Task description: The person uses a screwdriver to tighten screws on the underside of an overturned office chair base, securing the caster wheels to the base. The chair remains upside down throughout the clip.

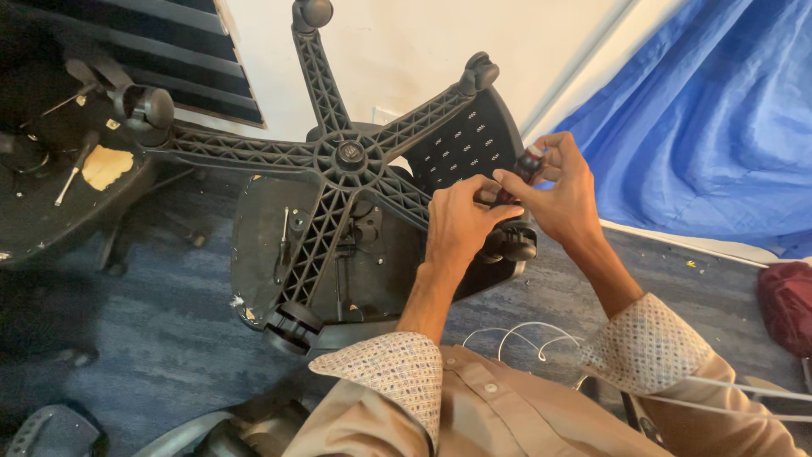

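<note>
I'm pinching my left hand [461,222] closed on the black caster [516,178], which sits between my fingertips, above the upturned chair base [321,156]. Just beside it, my right hand [558,190] is gripping the same caster from the other side.

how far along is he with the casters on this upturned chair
Four of the base's five arms show casters: top, upper right, left and bottom. Both the left hand and right hand grip a dark part at the fifth arm's tip, so that one seems unfinished.
</note>
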